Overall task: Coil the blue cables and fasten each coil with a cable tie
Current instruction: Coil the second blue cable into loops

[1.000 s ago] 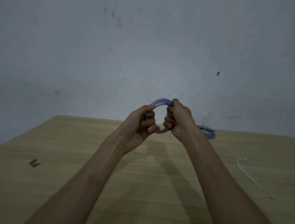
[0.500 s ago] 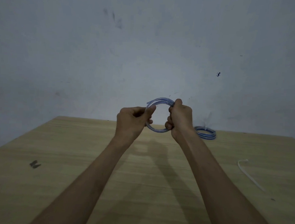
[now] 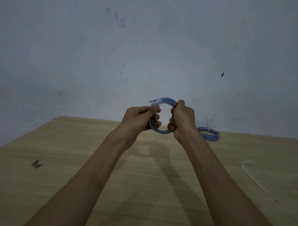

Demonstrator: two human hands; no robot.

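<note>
Blue cable coil [image 3: 164,100] held upright in mid-air above a wooden table [image 3: 74,161], gripped on opposite sides by a person's two bare hands. The left hand [image 3: 141,118] curls its fingers round the coil's left edge, thumb pressed near a loose cable end at the top. The right hand [image 3: 183,119] is closed round the right edge. A second blue coil [image 3: 210,135] lies flat near the table's far edge, just beyond the right wrist, seemingly bound with a pale tie, though the light is dim. A loose white cable tie [image 3: 251,176] lies on the table to the right, well apart from both hands. A small dark mark [image 3: 37,164] shows on the table's left, a grey wall [image 3: 147,44] behind.
</note>
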